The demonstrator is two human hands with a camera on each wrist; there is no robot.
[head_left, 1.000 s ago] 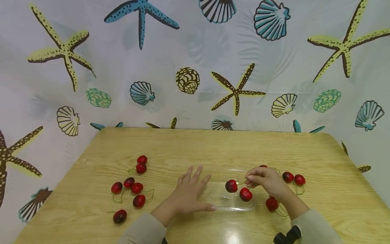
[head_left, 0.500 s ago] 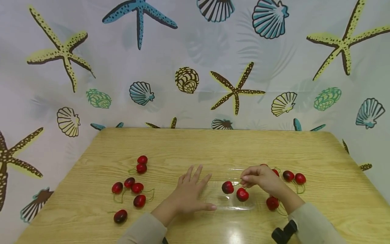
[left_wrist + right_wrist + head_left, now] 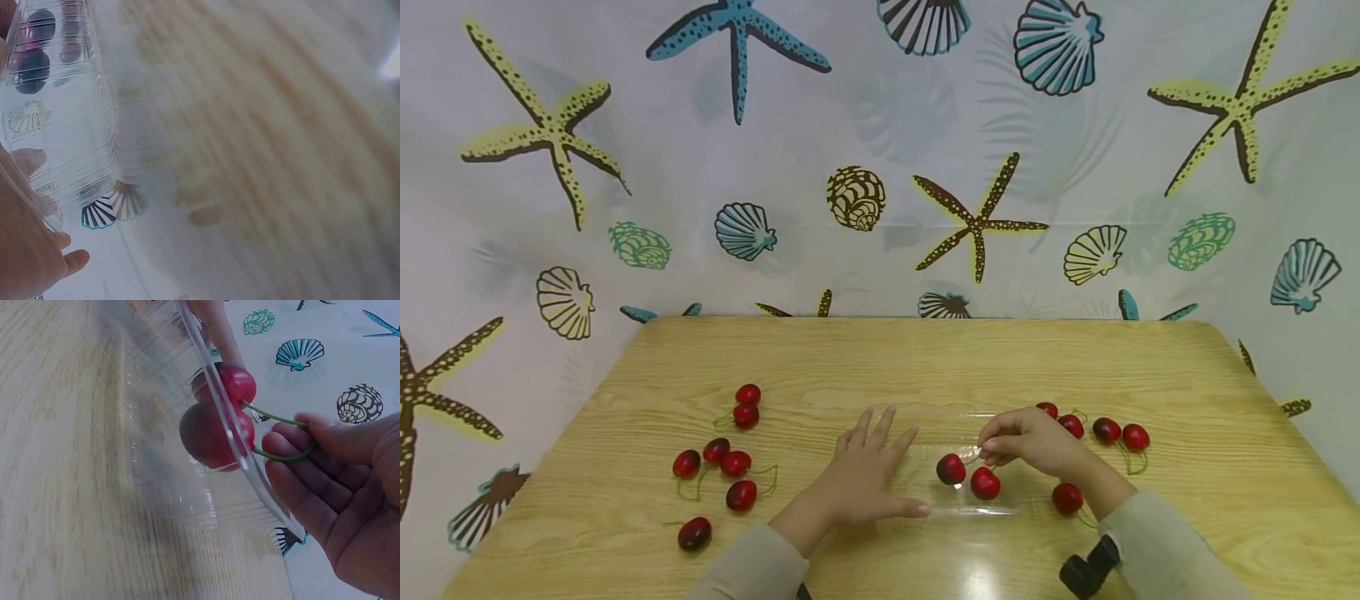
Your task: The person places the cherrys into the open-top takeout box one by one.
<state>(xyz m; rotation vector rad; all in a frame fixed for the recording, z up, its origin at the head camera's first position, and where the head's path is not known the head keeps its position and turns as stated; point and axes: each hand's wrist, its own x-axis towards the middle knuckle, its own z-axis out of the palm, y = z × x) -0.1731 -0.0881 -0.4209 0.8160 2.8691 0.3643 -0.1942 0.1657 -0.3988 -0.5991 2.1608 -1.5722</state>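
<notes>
2 cherries point(image 3: 951, 469) now farther left over clear tray point(image 3: 970, 511), stems point(image 3: 284, 459) pinched in right hand point(image 3: 1026, 442); left hand point(image 3: 865, 479) splayed.

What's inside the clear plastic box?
Two cherries, seemingly partly inside, stems pinched by the right hand. In head view, that hand covers the far right corner of the box, and the cherries hide the bottom behind them.

Soft, even light fills the head view; 1 white glare patch lies toward the near edge of the table point(image 3: 850, 358); thin glints line the tray point(image 3: 976, 511). The left wrist view blurs the table badly; the right wrist view is dimmer.
</notes>
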